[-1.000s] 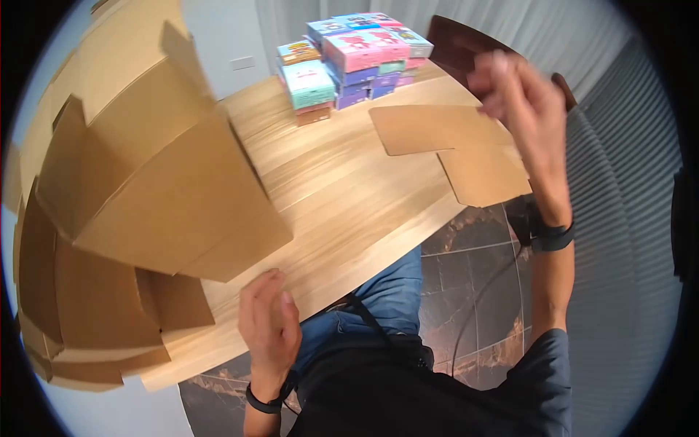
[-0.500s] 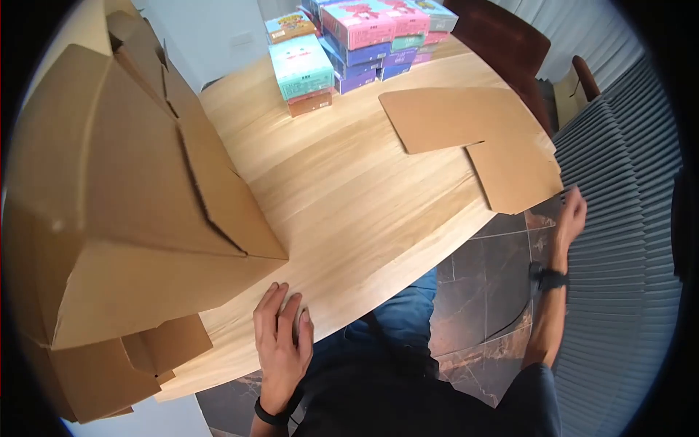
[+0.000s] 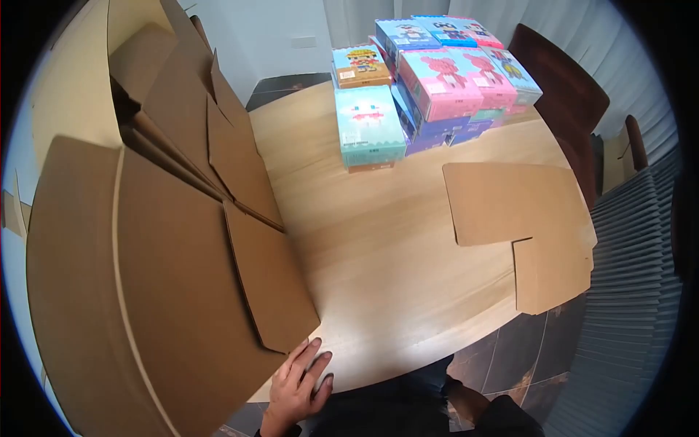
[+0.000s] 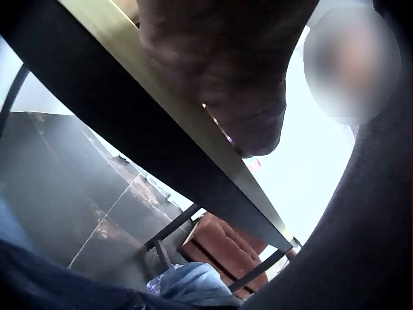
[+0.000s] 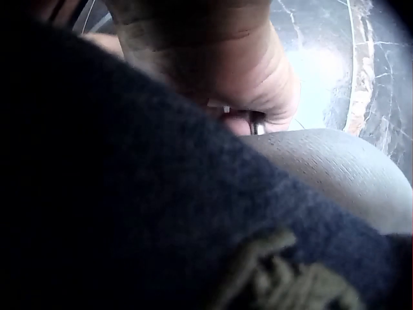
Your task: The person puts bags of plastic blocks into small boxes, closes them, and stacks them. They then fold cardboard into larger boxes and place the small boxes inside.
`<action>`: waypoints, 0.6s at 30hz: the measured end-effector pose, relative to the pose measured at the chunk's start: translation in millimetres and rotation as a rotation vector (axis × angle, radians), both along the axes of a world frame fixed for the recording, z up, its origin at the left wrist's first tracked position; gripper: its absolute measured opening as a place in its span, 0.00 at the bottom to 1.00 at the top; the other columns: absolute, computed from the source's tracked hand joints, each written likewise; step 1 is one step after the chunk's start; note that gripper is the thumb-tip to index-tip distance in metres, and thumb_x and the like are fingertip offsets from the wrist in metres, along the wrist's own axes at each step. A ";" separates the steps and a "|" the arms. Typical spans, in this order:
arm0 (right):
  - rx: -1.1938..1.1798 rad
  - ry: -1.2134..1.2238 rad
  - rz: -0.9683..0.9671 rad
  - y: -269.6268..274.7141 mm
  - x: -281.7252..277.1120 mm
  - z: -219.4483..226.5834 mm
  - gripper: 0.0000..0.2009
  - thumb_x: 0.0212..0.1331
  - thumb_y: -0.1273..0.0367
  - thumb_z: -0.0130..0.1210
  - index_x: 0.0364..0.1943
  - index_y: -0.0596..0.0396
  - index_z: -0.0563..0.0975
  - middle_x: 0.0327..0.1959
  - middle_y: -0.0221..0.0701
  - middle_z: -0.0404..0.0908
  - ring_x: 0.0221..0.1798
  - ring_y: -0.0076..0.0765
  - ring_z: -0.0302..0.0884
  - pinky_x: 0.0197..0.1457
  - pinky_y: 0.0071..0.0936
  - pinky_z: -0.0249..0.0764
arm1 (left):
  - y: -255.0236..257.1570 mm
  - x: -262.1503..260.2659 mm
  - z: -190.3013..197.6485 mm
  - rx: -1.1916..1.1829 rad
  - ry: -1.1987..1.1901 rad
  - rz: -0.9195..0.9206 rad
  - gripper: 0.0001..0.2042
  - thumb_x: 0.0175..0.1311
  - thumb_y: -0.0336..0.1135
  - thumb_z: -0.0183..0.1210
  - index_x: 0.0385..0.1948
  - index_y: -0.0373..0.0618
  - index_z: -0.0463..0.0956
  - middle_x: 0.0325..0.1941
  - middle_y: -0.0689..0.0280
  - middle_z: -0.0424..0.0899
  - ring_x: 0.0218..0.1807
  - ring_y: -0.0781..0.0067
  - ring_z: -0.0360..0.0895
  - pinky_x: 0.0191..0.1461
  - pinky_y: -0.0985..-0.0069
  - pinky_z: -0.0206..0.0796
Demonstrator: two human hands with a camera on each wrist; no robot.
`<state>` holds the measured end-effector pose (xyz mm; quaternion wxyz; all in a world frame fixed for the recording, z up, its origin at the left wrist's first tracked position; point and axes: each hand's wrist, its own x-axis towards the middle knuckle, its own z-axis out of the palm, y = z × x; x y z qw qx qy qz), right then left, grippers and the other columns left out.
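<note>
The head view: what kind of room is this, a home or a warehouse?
Probably a home dining room used for packing. A round wooden table has dark chairs around it, and it carries flat cardboard boxes and a stack of colourful toy boxes.

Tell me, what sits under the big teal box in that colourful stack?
Under the big teal box a thin brown box edge shows, resting on the wooden table. The rest of it is covered.
</note>
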<state>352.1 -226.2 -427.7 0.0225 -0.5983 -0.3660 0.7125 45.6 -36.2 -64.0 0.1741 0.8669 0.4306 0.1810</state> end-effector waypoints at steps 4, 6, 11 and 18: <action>0.024 -0.051 -0.028 6.5 40.3 14.6 0.17 0.81 0.56 0.43 0.40 0.52 0.77 0.38 0.29 0.79 0.36 0.29 0.74 0.39 0.31 0.74 | -3.4 -0.3 -3.9 -0.019 -0.020 0.019 0.21 0.55 0.32 0.69 0.53 0.41 0.83 0.66 0.52 0.79 0.66 0.45 0.77 0.67 0.56 0.71; 0.037 -0.069 -0.054 3.7 55.8 16.2 0.17 0.81 0.56 0.43 0.41 0.52 0.78 0.37 0.29 0.79 0.36 0.29 0.74 0.39 0.31 0.74 | -4.1 -1.1 -6.8 -0.016 -0.023 0.015 0.21 0.55 0.31 0.67 0.53 0.41 0.82 0.66 0.51 0.79 0.67 0.42 0.75 0.68 0.53 0.67; 0.190 -0.131 -0.197 -32.7 125.0 16.2 0.18 0.80 0.55 0.44 0.42 0.52 0.78 0.36 0.29 0.80 0.34 0.29 0.74 0.39 0.31 0.74 | -12.9 5.1 -8.9 0.011 -0.019 0.057 0.20 0.57 0.29 0.62 0.54 0.38 0.80 0.67 0.49 0.77 0.70 0.38 0.71 0.71 0.48 0.62; 0.936 -0.288 -1.574 53.3 238.4 294.2 0.30 0.71 0.40 0.52 0.61 0.49 0.75 0.55 0.31 0.81 0.53 0.32 0.79 0.52 0.38 0.74 | -30.8 48.7 2.6 0.032 -0.107 0.239 0.15 0.63 0.24 0.58 0.51 0.38 0.83 0.64 0.50 0.80 0.69 0.43 0.72 0.71 0.55 0.64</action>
